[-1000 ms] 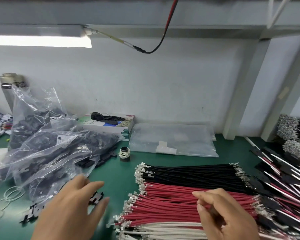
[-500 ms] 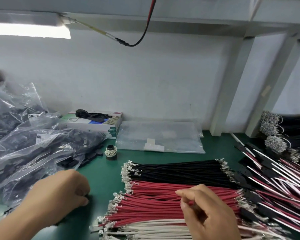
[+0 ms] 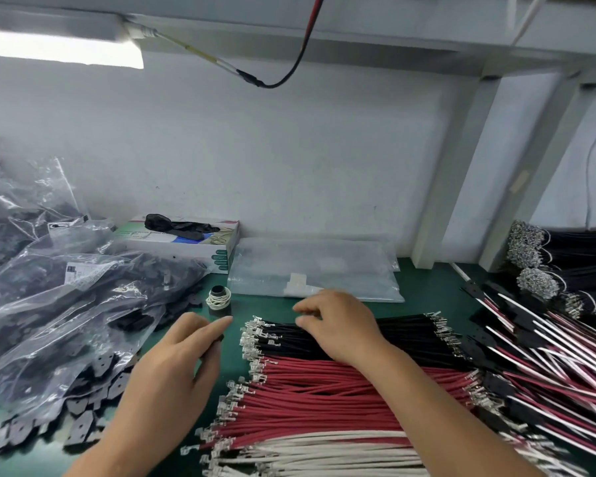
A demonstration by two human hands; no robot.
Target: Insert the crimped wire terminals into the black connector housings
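1. Grip of the left hand (image 3: 172,366): fingers curled around a small black piece that shows between finger and thumb, likely a black housing (image 3: 220,339), held just left of the black wires (image 3: 403,333).
2. Grip of the right hand (image 3: 338,325): fingers bent down onto the black wires near their crimped left ends; whether a wire is pinched cannot be told.
3. Done so far: finished wire sets (image 3: 547,342) with black housings fitted lie fanned to the right of the black wires, so a good number look complete.
4. Left to do: the black wires, the red wires (image 3: 324,390) in front of them and the white wires (image 3: 324,452) nearest the person are bare-ended stacks on the bench (image 3: 424,294).
5. Loose housings (image 3: 86,418) and bags of parts (image 3: 66,304) sit well left of the black wires, so plenty of stock remains.
6. My reading: one housing is in hand and a wire is being picked, with no insertion begun.
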